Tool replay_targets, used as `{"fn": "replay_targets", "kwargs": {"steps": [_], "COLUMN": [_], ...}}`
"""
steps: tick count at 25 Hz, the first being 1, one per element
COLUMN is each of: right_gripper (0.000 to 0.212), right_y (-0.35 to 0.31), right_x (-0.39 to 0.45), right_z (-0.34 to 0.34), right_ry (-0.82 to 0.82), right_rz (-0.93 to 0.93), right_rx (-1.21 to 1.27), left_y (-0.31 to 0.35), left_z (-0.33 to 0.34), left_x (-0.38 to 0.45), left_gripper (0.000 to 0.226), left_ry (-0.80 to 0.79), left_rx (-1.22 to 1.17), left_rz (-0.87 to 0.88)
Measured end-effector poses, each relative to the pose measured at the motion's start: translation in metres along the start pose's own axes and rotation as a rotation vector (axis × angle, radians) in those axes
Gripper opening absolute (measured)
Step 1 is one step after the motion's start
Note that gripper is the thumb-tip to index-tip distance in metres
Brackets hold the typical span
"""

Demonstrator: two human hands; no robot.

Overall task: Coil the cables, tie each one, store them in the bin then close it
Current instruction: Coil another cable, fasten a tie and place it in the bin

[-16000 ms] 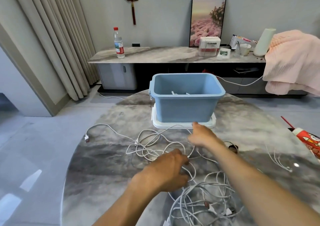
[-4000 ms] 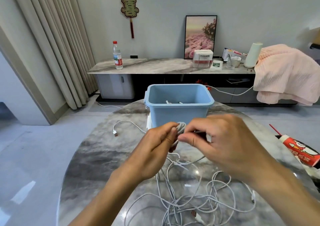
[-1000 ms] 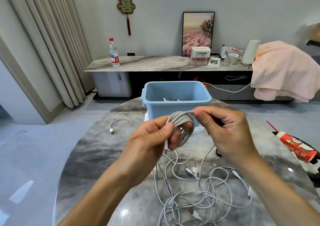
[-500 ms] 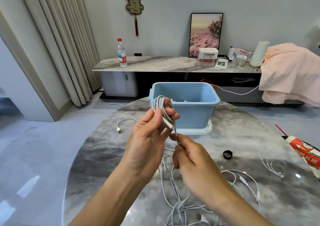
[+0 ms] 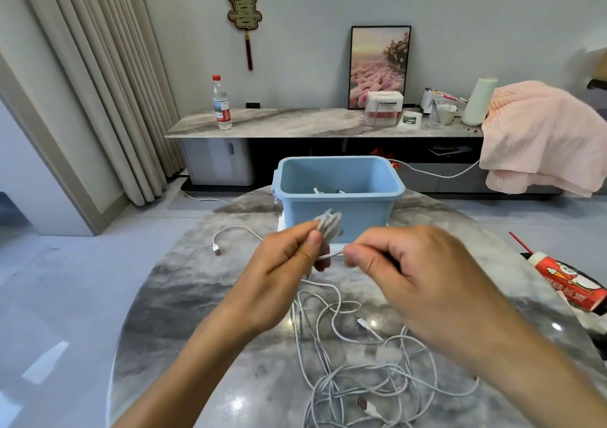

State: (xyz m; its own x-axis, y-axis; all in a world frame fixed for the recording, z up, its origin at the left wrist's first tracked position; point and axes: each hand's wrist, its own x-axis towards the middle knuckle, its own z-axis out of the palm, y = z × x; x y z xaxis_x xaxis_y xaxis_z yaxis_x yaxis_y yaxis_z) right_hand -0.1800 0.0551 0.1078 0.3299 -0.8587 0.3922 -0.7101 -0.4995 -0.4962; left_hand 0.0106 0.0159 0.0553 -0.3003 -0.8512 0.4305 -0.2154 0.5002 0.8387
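My left hand (image 5: 282, 273) grips a small coil of white cable (image 5: 327, 225) in front of the blue bin (image 5: 338, 197). My right hand (image 5: 417, 276) pinches the loose end of that cable (image 5: 331, 256) just right of the coil. The bin stands open on its white lid (image 5: 336, 247) at the far side of the round marble table (image 5: 184, 312); a few cable ends show inside. A tangle of white cables (image 5: 368, 378) lies on the table under my hands. One more cable with a plug (image 5: 216, 248) trails to the left.
A red and white packet (image 5: 571, 284) lies at the table's right edge. Behind the table runs a low marble sideboard (image 5: 295, 122) with a water bottle (image 5: 221, 104), a framed picture, boxes and a pink blanket (image 5: 542, 135). Curtains hang at the left.
My right hand rose from below the coil to its right side, still pinching the cable end. The coil came down in front of the bin's wall.
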Motion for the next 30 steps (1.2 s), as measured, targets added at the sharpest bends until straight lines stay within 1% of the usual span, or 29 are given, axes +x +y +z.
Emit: {"fn": "replay_targets", "kwargs": {"steps": [1, 2, 4, 6, 9, 11, 13, 14, 16, 17, 18, 20, 23, 25, 26, 27, 28, 29, 30], "right_gripper": [0.035, 0.034, 0.033, 0.032, 0.028, 0.018, 0.006, 0.005, 0.012, 0.016, 0.019, 0.024, 0.026, 0.03, 0.03, 0.027, 0.018, 0.007, 0.005], "right_y": [0.007, 0.015, 0.032, 0.044, 0.048, 0.048, 0.046, 0.043, 0.035, 0.029, 0.022, 0.01, 0.005, 0.006, 0.008, 0.008, 0.007, 0.006, 0.004], "right_x": [0.003, 0.005, 0.011, 0.015, 0.018, 0.013, 0.003, -0.001, -0.007, -0.008, -0.008, -0.011, -0.016, -0.018, -0.018, -0.018, -0.018, -0.018, -0.018], "right_z": [-0.005, -0.01, -0.016, -0.012, 0.012, 0.032, 0.049, 0.057, 0.067, 0.071, 0.073, 0.077, 0.077, 0.073, 0.072, 0.071, 0.071, 0.071, 0.07], "right_ry": [0.066, 0.131, 0.219, 0.254, 0.326, 0.334, 0.28, 0.25, 0.182, 0.141, 0.095, 0.038, -0.025, -0.098, -0.105, -0.082, -0.048, -0.026, -0.01], "right_rz": [-0.079, -0.124, -0.14, -0.164, -0.154, -0.049, 0.131, 0.229, 0.388, 0.421, 0.414, 0.317, 0.186, 0.083, 0.013, -0.078, -0.181, -0.267, -0.326], "right_rx": [-0.087, -0.106, 0.008, 0.144, 0.24, 0.36, 0.553, 0.662, 0.855, 0.917, 0.943, 0.881, 0.684, 0.514, 0.387, 0.245, 0.115, 0.037, 0.006], "left_y": [0.002, 0.006, 0.012, 0.017, 0.021, 0.02, 0.019, 0.018, 0.017, 0.017, 0.017, 0.018, 0.018, 0.019, 0.019, 0.018, 0.017, 0.016, 0.015], "left_z": [0.002, 0.004, 0.009, 0.014, 0.02, 0.018, 0.01, 0.005, -0.002, -0.004, -0.005, -0.006, -0.011, -0.012, -0.011, -0.01, -0.009, -0.007, -0.005], "left_x": [-0.002, -0.004, -0.004, -0.003, -0.001, 0.0, 0.002, 0.004, 0.007, 0.008, 0.007, 0.006, 0.008, 0.008, 0.008, 0.008, 0.008, 0.008, 0.008], "left_gripper": [0.035, 0.037, 0.039, 0.038, 0.03, 0.027, 0.028, 0.028, 0.025, 0.025, 0.025, 0.027, 0.025, 0.026, 0.027, 0.03, 0.033, 0.033, 0.031], "left_ry": [-0.064, -0.125, -0.204, -0.217, -0.096, -0.006, 0.075, 0.113, 0.218, 0.284, 0.341, 0.399, 0.427, 0.418, 0.411, 0.407, 0.399, 0.386, 0.362], "left_rx": [-0.044, -0.091, -0.228, -0.46, -0.824, -1.038, -1.237, -1.318, -1.417, -1.444, -1.465, -1.484, -1.419, -1.353, -1.318, -1.275, -1.224, -1.158, -1.083], "left_rz": [-0.01, -0.025, -0.075, -0.145, -0.28, -0.324, -0.339, -0.341, -0.356, -0.371, -0.381, -0.393, -0.392, -0.378, -0.369, -0.356, -0.343, -0.332, -0.321]}}
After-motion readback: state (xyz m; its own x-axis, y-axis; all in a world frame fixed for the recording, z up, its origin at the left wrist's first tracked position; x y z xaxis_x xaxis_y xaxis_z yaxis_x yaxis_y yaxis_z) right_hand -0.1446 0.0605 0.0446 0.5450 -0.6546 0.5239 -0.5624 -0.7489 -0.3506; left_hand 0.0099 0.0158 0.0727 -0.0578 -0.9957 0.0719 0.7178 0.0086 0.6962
